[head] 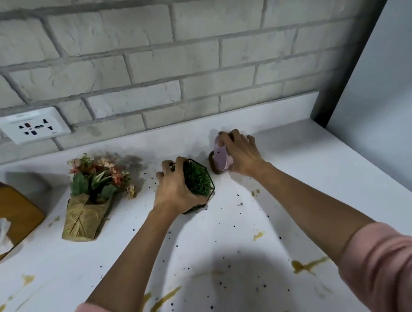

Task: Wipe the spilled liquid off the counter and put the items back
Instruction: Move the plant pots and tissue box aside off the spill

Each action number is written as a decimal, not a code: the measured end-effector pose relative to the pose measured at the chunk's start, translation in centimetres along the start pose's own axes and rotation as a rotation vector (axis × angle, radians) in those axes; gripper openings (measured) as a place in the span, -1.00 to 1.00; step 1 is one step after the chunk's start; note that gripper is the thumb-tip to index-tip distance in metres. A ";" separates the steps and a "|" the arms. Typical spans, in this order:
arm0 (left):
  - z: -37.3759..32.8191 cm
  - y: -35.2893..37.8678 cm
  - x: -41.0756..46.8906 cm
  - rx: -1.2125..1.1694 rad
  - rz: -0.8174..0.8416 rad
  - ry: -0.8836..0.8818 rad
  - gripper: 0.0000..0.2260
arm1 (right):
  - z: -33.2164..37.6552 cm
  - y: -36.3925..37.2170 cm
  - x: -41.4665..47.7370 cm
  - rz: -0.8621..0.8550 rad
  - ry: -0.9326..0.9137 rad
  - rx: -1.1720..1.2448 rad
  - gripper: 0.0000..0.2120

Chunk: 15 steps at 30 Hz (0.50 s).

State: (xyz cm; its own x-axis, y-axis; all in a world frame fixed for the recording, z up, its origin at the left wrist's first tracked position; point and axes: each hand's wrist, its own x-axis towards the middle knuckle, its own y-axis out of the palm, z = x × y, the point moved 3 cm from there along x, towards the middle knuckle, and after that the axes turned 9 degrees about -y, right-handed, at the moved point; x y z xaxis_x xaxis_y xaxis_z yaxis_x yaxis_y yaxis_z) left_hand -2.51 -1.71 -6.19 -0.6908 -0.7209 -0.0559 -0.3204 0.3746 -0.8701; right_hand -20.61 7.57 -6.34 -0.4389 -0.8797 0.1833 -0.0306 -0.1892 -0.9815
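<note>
At the table's (303, 171) rear, left hand (175, 189) grips the light, rigid-framed grass planter (198, 179) by its rim; right hand (241, 156) clasps a small pink ornament (221, 158), possibly fragile.

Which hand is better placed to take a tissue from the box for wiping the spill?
Probably the left hand: the tissue box stands at the left of the counter. It now grips the grass pot, so must release first.

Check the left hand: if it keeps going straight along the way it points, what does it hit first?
The left hand already grips the green grass planter and points up toward the wall. Past the planter, the line crosses bare counter, then probably meets the brick backsplash. Depth is unclear.
</note>
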 end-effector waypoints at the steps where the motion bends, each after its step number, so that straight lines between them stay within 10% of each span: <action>1: 0.0 0.0 0.0 -0.001 -0.002 0.002 -0.11 | -0.2 0.1 0.1 -0.007 -0.001 -0.004 -0.29; 9: 0.2 -0.1 0.4 -0.021 -0.031 0.026 -0.14 | -1.7 -0.9 1.2 -0.117 0.015 -0.017 -0.28; 15: -1.2 -0.4 1.3 -0.044 -0.079 0.035 -0.16 | -6.0 -2.5 -0.5 -0.410 0.368 0.313 -0.20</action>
State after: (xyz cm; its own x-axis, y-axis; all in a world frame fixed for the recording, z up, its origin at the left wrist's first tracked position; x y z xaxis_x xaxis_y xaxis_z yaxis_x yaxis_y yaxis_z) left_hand -4.06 -2.06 -5.34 -0.6839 -0.7290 0.0300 -0.4025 0.3427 -0.8488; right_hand -25.73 11.09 -4.34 -0.7291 -0.5112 0.4551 -0.0224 -0.6468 -0.7624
